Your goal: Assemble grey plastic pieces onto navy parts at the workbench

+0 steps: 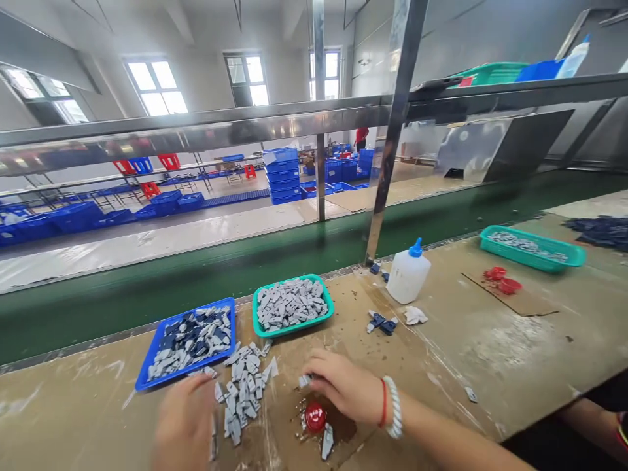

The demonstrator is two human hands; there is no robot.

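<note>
My right hand (pixel 342 386) rests on the cardboard-covered bench with its fingers curled round a small grey plastic piece (pixel 305 381). Just below it sits a small red cap (pixel 314 416) with another grey piece (pixel 327 441) beside it. My left hand (pixel 184 422) is blurred at the lower left, next to a loose pile of grey pieces (pixel 244 389); its fingers do not show clearly. A blue tray (pixel 147 373) holding grey and dark blue pieces lies behind the pile. A teal tray (pixel 258 324) full of grey pieces stands to its right.
A white glue bottle with a blue cap (pixel 408 273) stands behind, with dark blue parts (pixel 382 322) and a white scrap (pixel 415 316) near it. Two red caps (pixel 503 280) lie on cardboard. Another teal tray (pixel 574 255) sits at right. A green conveyor belt (pixel 147 288) runs behind the bench.
</note>
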